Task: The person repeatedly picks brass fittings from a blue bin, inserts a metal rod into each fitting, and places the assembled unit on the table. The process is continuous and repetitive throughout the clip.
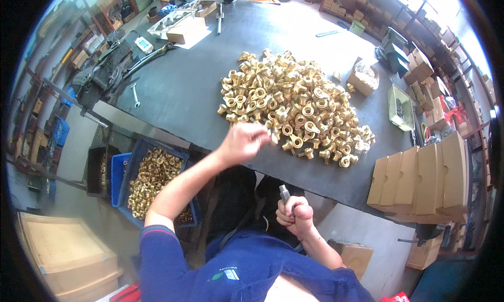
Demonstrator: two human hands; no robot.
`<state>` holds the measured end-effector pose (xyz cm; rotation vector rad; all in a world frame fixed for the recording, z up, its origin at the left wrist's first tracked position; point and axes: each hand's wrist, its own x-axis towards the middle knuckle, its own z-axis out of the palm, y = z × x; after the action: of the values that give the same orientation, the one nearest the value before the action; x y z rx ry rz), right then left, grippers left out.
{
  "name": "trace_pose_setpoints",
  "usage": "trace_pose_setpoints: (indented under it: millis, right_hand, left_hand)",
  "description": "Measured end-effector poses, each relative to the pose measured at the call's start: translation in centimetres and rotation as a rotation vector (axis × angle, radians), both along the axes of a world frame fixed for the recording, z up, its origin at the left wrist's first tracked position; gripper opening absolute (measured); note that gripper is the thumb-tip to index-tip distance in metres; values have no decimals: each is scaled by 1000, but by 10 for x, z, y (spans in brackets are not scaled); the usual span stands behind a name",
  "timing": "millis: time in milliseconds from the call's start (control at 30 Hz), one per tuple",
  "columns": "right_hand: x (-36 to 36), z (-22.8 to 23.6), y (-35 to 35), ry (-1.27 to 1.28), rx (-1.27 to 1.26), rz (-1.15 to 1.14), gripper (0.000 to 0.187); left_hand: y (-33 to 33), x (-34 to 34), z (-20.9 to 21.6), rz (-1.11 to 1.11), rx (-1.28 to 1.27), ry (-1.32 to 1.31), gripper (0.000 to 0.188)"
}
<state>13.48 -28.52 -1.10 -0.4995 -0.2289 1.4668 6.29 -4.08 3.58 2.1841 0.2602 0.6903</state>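
A large heap of brass fittings (302, 102), many with a ring-shaped lug and a short stub, lies on the dark tabletop. At its near left edge is my left hand (244, 143), fingers pinched together on a brass fitting (274, 138). Part of that fitting is hidden by the fingertips. Below the table's front edge, close to my body, my right hand (295, 217) is wrapped round a grey metal rod-shaped tool (284, 193). The tool's tip points up and its lower part is hidden in the fist.
A dark blue crate (124, 194) of brass fittings stands below the table at left. On the table (173, 102) are a wrench (135, 95), a small cardboard box (363, 77) and a pale green tray (400, 109). Upright cardboard boxes (420, 178) occupy the right corner.
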Motion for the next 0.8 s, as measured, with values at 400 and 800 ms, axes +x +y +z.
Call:
trace_pose_setpoints:
  millis: [400,800]
  right_hand:
    - [-10,-10,-18,-124,-73,-11,11]
    - [-32,-12,-6,-247,-164,74,6]
  left_hand:
    - [139,140,17,551,150,99,20]
    - [114,-86,-9,574,199,82,14]
